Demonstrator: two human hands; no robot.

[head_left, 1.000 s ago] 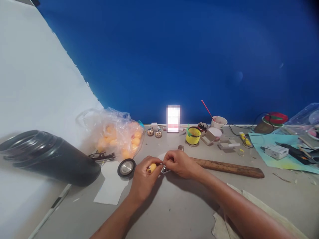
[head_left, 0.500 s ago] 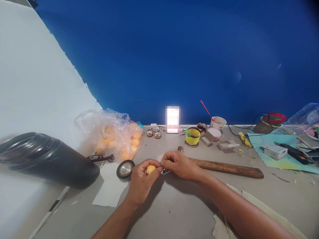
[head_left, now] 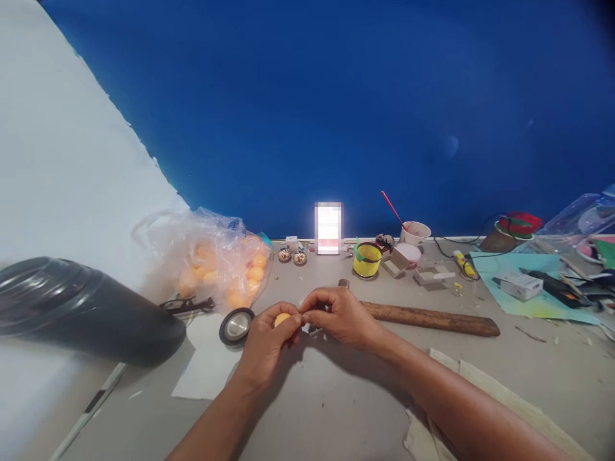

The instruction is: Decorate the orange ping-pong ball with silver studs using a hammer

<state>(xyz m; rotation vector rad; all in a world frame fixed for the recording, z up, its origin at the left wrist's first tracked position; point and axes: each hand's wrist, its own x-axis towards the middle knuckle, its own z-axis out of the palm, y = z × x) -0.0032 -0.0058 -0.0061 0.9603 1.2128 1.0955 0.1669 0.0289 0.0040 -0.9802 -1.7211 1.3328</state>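
Observation:
An orange ball (head_left: 281, 319), like a ping-pong ball, is held in the curled fingers of my left hand (head_left: 266, 342), which mostly cover it. My right hand (head_left: 341, 320) meets the left at the ball's right side, thumb and forefinger pinched together. What that pinch holds is too small to make out. Just behind the right hand lies a hammer, its wooden handle (head_left: 427, 319) pointing right and its metal head (head_left: 344, 283) partly showing. A round black-rimmed metal lid (head_left: 237, 326) lies left of my left hand, partly on white paper (head_left: 204, 368).
A clear plastic bag of orange balls (head_left: 206, 259) and a big dark flask (head_left: 91, 310) are on the left. At the back stand a lit phone (head_left: 329, 228), a yellow tub (head_left: 367, 261) and a white cup (head_left: 416, 232). Beige cloth (head_left: 473, 397) lies under my right forearm.
The view has shifted slightly. My left hand has turned, so less of the orange ball shows, and its fingers curl underneath. Both hands remain together at the ball.

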